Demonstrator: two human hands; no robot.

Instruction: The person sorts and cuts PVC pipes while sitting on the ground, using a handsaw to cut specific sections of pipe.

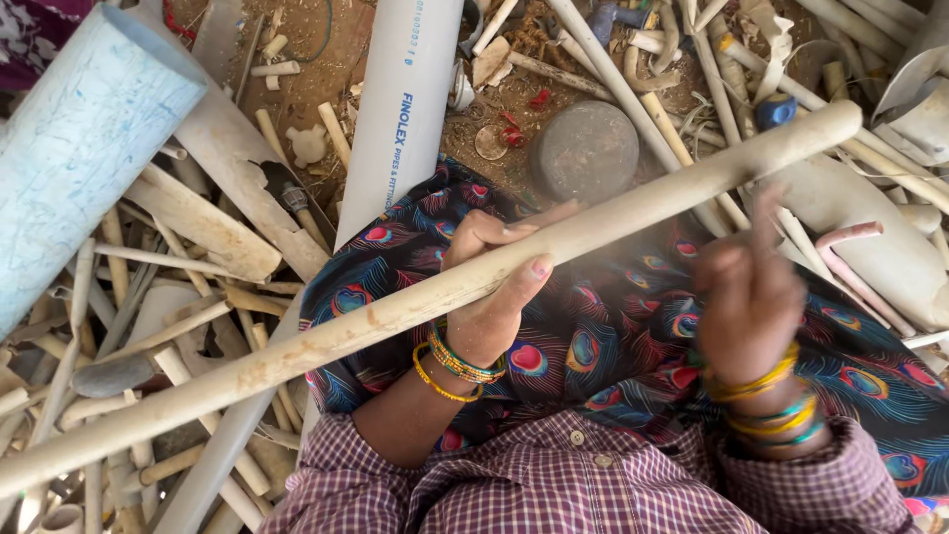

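Observation:
A long, dirty cream pipe [297, 348] runs slantwise across my lap, from lower left to upper right. My left hand [491, 287] wraps around its middle, thumb over the top, with bangles on the wrist. My right hand [748, 297] is blurred just below the pipe's right part, apart from it, with a finger raised; whether it holds anything small I cannot tell. My lap is covered by dark cloth with a peacock-feather print [603, 326].
Broken pale pipes and scraps lie heaped all around on the dirt. A wide light-blue pipe [69, 148] lies at upper left, a white printed pipe [400, 109] runs up the middle, a round grey stone-like lump [585, 150] sits beyond my knees.

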